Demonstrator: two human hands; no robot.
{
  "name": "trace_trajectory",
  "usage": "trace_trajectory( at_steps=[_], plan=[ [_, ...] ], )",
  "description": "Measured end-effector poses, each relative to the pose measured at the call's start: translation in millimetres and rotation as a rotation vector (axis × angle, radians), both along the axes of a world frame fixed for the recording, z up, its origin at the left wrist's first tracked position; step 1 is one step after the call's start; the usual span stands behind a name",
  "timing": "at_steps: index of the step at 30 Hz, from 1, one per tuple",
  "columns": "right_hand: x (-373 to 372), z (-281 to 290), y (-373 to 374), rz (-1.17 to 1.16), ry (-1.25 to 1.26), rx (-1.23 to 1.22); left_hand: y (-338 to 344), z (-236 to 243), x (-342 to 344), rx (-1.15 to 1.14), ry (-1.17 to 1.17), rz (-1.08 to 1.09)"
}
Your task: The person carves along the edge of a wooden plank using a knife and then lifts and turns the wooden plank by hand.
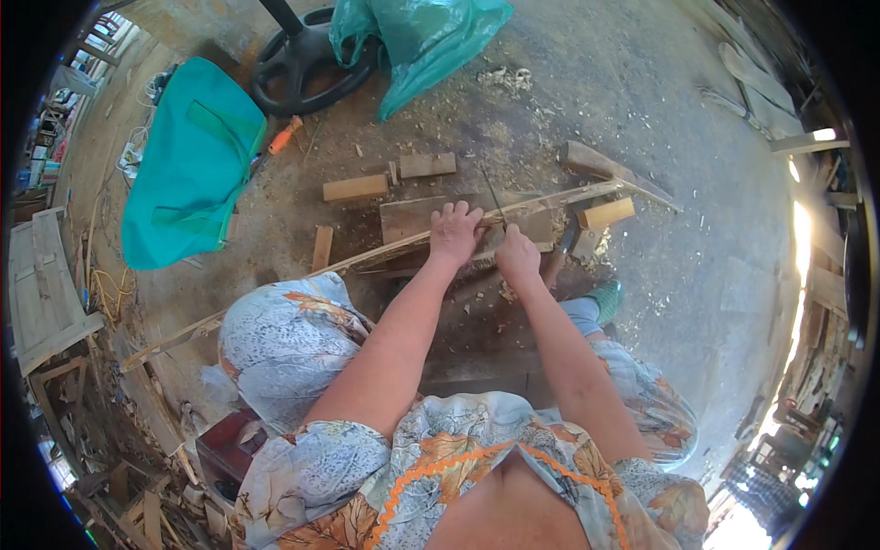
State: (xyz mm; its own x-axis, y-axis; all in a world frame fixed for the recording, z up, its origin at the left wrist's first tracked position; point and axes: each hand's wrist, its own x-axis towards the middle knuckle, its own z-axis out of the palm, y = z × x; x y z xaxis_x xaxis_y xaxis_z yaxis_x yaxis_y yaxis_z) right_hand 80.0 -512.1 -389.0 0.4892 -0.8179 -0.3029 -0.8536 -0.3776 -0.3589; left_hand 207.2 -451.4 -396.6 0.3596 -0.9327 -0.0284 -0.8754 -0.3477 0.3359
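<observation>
A long, thin wooden strip (383,250) runs slantwise across the floor, from the lower left to the upper right. My left hand (456,235) grips it near the middle, fingers curled over the wood, above a flat board (403,218). Just to the right, my right hand (519,257) is closed around a thin dark blade-like tool (492,194), whose narrow end points up and away across the strip. The tool's handle is hidden in my fist, so its exact kind cannot be made out.
Short wood blocks (356,188) lie beyond the strip, with another block (606,214) at right. An orange-handled tool (285,136) rests beside a teal fabric bag (188,170). Farther off are a green plastic bag (431,46) and a black round base (307,82). Scrap wood lines both sides.
</observation>
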Motion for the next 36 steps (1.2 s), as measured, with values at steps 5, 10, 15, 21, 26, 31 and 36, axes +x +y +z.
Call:
trace_trajectory(
  at_steps=[5,10,15,21,26,31,36],
  plan=[
    [-29,0,28,0.009,0.036,0.034,2,-4,12,0.038,0.089,0.011],
    [-43,-3,35,-0.035,0.084,0.05,-4,-4,9,0.006,0.089,0.015],
    [-26,14,35,-0.004,0.054,0.06,-4,-5,9,-0.018,0.054,0.019],
    [-10,29,-6,0.102,0.076,0.073,-4,-2,-3,0.025,-0.02,0.019],
    [-30,8,15,-0.026,0.021,0.078,-8,-2,2,0.111,0.007,0.001],
    [-43,21,39,-0.038,0.085,0.151,-4,-4,9,0.1,0.024,0.01],
    [-9,4,5,-0.019,0.014,0.032,-10,-2,3,0.075,0.023,-0.004]
  ],
)
